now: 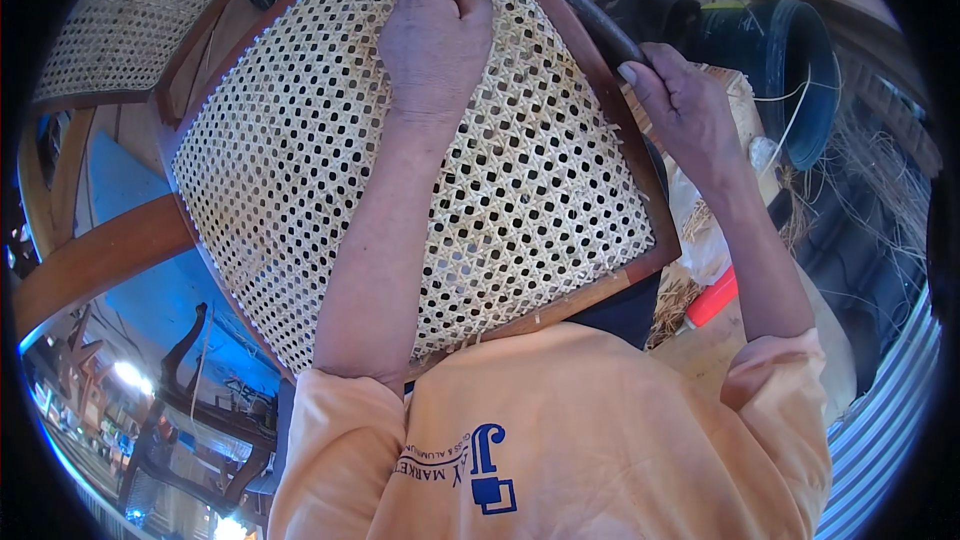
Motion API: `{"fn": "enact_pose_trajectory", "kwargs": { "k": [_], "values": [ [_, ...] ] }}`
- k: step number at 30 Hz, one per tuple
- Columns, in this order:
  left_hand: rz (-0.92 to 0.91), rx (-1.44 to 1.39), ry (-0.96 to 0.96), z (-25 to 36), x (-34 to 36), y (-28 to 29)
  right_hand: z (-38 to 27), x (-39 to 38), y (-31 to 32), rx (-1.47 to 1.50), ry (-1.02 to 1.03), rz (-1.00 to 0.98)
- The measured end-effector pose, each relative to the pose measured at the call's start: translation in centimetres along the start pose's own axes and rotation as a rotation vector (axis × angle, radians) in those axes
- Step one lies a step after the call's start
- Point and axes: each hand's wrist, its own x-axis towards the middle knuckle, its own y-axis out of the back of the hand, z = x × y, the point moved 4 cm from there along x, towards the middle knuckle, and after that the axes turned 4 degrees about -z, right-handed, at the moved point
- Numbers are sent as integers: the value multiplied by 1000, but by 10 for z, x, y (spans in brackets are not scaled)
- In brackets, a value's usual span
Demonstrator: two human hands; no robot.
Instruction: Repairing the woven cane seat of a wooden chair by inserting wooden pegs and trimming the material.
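Observation:
A woven cane panel in a brown wooden chair frame lies across my lap, its octagonal holes showing dark. My left hand rests over the far part of the weave with its fingers curled and thumb close to them. What those fingertips pinch, if anything, is too small to make out. My right hand is wrapped round the dark handle of a hammer, whose metal head is raised near the frame's far right corner. Short cane ends stick out along the near and right edges of the panel.
Another cane panel stands at the far left, near a curved wooden chair arm. On the right are a dark green bucket on its side, loose cane strands, a clear plastic bag and a red cylindrical object.

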Motion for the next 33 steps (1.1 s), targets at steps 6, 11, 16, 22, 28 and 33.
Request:
{"fn": "enact_pose_trajectory", "kwargs": {
  "k": [6,11,16,22,28,33],
  "values": [
    [151,-644,-582,-19,4,-6,12,-4,-6,-93,43,8],
    [46,32,-88,-1,0,-3,9,-7,-6,-45,47,26],
    [11,41,-21,3,2,-2,18,-4,-10,-104,33,-28],
    [15,18,-20,-5,2,-1,10,-6,-7,-53,45,38],
    [34,66,-24,2,0,1,6,3,-3,-17,-63,-17],
    [5,85,-20,4,2,-1,18,9,-10,-96,96,48]
  ]
}}
